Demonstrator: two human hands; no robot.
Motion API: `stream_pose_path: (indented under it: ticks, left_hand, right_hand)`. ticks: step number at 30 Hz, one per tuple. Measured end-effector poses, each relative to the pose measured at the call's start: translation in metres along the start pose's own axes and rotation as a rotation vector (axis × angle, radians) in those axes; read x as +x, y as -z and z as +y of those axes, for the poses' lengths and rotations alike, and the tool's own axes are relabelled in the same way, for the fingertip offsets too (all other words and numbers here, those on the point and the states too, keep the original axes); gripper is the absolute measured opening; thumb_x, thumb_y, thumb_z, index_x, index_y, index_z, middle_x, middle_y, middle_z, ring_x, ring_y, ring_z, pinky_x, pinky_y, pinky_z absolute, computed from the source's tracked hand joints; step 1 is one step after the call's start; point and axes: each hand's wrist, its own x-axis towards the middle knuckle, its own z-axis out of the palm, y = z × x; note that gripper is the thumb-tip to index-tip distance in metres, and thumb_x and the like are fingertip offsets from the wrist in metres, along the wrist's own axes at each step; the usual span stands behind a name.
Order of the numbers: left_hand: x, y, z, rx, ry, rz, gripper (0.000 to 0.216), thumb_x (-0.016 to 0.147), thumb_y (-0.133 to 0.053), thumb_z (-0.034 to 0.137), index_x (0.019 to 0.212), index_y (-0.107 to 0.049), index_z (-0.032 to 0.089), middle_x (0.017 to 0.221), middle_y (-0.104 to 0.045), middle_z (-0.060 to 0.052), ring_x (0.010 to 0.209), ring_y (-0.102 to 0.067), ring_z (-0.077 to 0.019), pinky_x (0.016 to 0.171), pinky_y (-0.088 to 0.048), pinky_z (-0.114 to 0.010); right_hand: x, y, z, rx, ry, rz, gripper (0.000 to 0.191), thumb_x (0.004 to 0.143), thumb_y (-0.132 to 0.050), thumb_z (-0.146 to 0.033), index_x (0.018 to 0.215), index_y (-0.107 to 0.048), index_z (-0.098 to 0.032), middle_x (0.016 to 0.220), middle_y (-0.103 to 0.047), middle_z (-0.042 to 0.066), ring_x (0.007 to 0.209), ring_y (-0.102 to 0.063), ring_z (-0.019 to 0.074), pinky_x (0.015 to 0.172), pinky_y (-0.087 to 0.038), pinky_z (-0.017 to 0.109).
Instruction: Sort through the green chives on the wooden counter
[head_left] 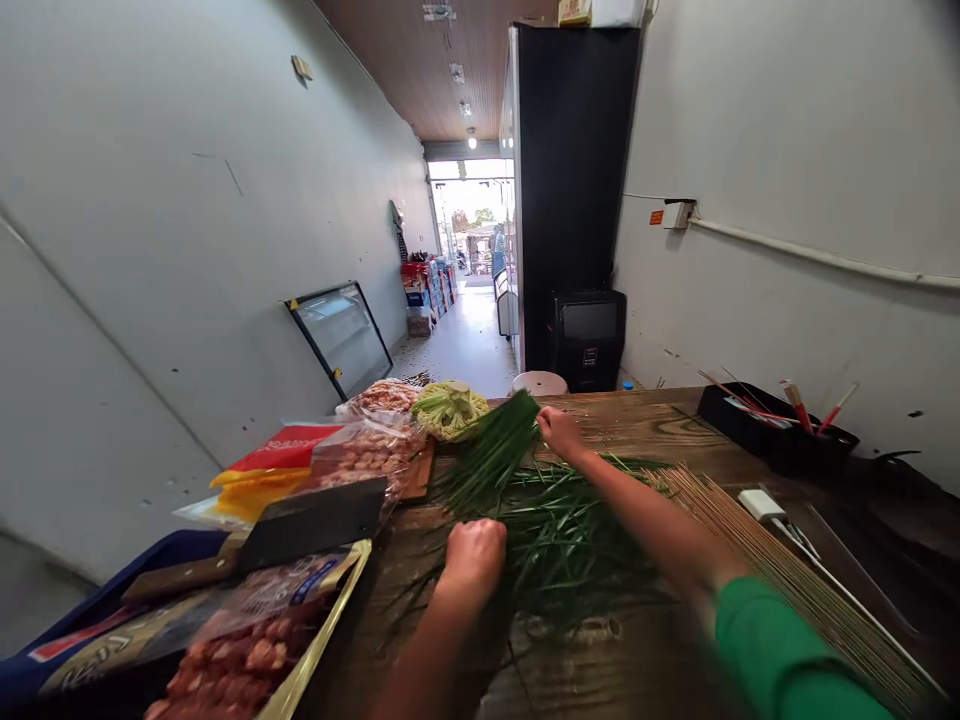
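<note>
At the frame's centre, the right hand [560, 433] grasps a bunch of greens [491, 452]. Just below, left of the loose greens [566, 545], the left hand [475, 552] is clenched; whether on anything, I cannot tell.

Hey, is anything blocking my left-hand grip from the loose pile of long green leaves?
Nothing visible stands between your left-hand grip and the loose pile of long, thin green leaves right beside it. The dark-bladed, wooden-handled cleaver lies to the left, out of the path.
</note>
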Motion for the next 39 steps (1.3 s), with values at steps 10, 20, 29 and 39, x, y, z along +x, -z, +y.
stream_pose_path:
  ticks: [10, 20, 29, 39]
  left_hand:
    - [0.006, -0.005, 0.007, 0.021, -0.022, 0.081, 0.036, 0.087, -0.031, 0.011, 0.095, -0.066, 0.015, 0.094, -0.068, -0.013, 0.092, -0.064, -0.026, 0.079, -0.046, -0.037]
    - [-0.015, 0.008, 0.021, -0.01, -0.294, 0.115, 0.056, 0.081, -0.052, 0.046, 0.131, -0.047, 0.022, 0.14, -0.04, -0.014, 0.127, -0.039, -0.0298, 0.101, -0.035, -0.042]
    - [-0.043, -0.028, 0.028, -0.038, -0.57, 0.028, 0.092, 0.058, -0.071, 0.057, 0.138, -0.029, 0.04, 0.154, 0.001, -0.004, 0.139, -0.002, -0.036, 0.109, -0.011, -0.056]
    - [0.019, -0.061, 0.023, 0.067, -0.501, 0.336, 0.064, 0.085, -0.047, 0.047, 0.142, -0.018, 0.038, 0.153, -0.012, -0.004, 0.139, -0.015, -0.0255, 0.111, -0.006, -0.048]
  right_hand:
    - [0.001, 0.002, 0.046, -0.137, -0.088, -0.267, 0.031, 0.09, -0.054, -0.031, 0.117, -0.054, -0.015, 0.116, -0.057, 0.007, 0.097, -0.059, 0.0199, 0.081, -0.051, 0.04]
    - [-0.198, 0.13, 0.169, -0.414, -0.466, -0.503, 0.026, 0.082, -0.056, -0.036, 0.08, -0.071, -0.015, 0.088, -0.07, 0.013, 0.085, -0.065, 0.025, 0.065, -0.043, 0.027]
    - [-0.246, 0.1, 0.17, -0.453, -0.511, -0.421, 0.029, 0.087, -0.044, -0.025, 0.088, -0.069, -0.011, 0.094, -0.069, 0.018, 0.086, -0.066, 0.028, 0.063, -0.043, 0.03]
    - [-0.248, 0.1, 0.183, -0.443, -0.514, -0.246, 0.031, 0.089, -0.036, -0.019, 0.089, -0.066, -0.011, 0.095, -0.068, 0.016, 0.086, -0.065, 0.0264, 0.066, -0.044, 0.031]
